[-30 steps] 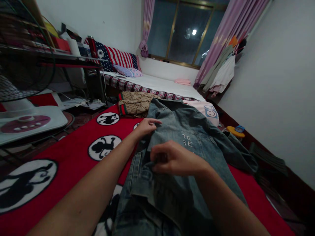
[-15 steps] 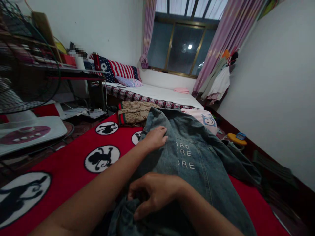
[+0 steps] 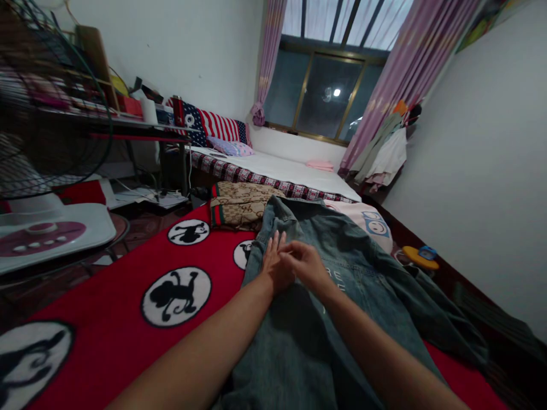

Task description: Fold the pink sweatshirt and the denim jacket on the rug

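Far left, fan [image 3: 47,114] cut off by the frame edge, shelf clutter behind it too blurred to read. Mid-frame on the red blanket [image 3: 106,319], denim jacket [image 3: 342,319] spread back-up, white lettering mostly hidden by the right hand [image 3: 305,265], near hem out of view; left hand [image 3: 276,265] flat, fingers straight, pressing the cloth, right hand's fingers curled at it, grip impossible to tell. Half a second ago apart, right hand bunching the near cloth, now side by side and touching near the collar.

Faded matt denim jacket [image 3: 342,296] on fuzzy red pile blanket [image 3: 128,296].
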A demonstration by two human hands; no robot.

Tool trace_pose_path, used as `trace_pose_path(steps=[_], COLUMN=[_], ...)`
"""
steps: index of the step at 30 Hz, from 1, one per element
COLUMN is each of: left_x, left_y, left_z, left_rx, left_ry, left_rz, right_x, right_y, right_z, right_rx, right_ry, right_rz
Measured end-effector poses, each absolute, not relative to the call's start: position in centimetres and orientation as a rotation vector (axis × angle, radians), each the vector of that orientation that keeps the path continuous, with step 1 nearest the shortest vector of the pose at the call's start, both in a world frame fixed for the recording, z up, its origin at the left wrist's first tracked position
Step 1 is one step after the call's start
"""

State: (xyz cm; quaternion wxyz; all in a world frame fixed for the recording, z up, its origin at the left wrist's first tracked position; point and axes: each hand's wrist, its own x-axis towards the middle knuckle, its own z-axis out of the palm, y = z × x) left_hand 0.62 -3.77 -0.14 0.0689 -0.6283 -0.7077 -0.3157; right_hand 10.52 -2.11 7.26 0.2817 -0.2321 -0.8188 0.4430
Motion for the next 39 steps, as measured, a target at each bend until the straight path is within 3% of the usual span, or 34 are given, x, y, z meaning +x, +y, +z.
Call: trace_pose_path(steps=[6, 10, 14, 19, 22, 30, 39], left_x=[0.1, -1.0, -1.5, -1.2, -1.5, -3.4, -3.7], left_y=[-4.1, -4.0, -3.8, -4.2, -4.4, -3.7, -3.7], left_z=[1.4, 1.8, 1.8, 2.3, 2.6, 1.9, 1.2], left_rx=[-1.532, -1.466, -1.494, -1.52, -1.404, -0.957, -1.122], left_ry=[-2.23, -2.284, -2.234, -2.034, -2.01, -2.365, -2.302], left_rz=[-1.217, -1.327, -1.477, -1.643, -1.741, -1.785, -1.718], right_x=[4.9, 1.2, -1.7, -3.7, -4.7, -4.6, 10.3], right_y=[7.9, 11.0, 12.6, 14.4, 14.9, 12.1, 3.6], right_z=[9.8, 11.3, 11.5, 12.2, 12.8, 9.1, 5.1], right_rx=[-0.745, -0.746, -0.828, -1.061, -1.071, -0.842, -0.258], right_ry=[-2.122, -2.24, -2.25, -2.149, -2.034, -1.98, -2.603], right_rz=[0.613, 0.417, 0.473, 0.845, 0.901, 1.178, 0.451])
